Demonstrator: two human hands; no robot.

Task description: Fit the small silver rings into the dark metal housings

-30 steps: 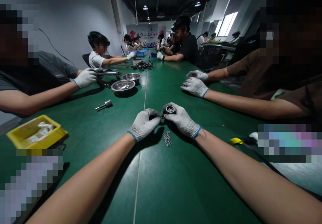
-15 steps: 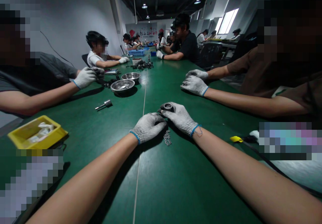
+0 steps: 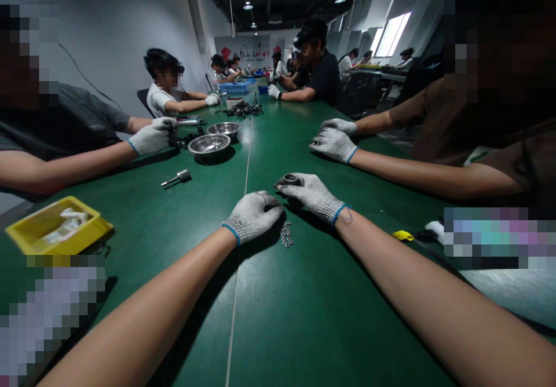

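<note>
Grey-white knit glove on each hand. Right hand closed round dark cylindrical part, its open ring-like top facing up, held above green table. Left hand just beside it, fingers curled in, thumb near fingertips — cannot tell whether anything is pinched there. Small metal rings lie loose on table, right by left fingertips. Farther left — metal tool, then yellow bin nearer left edge.
</note>
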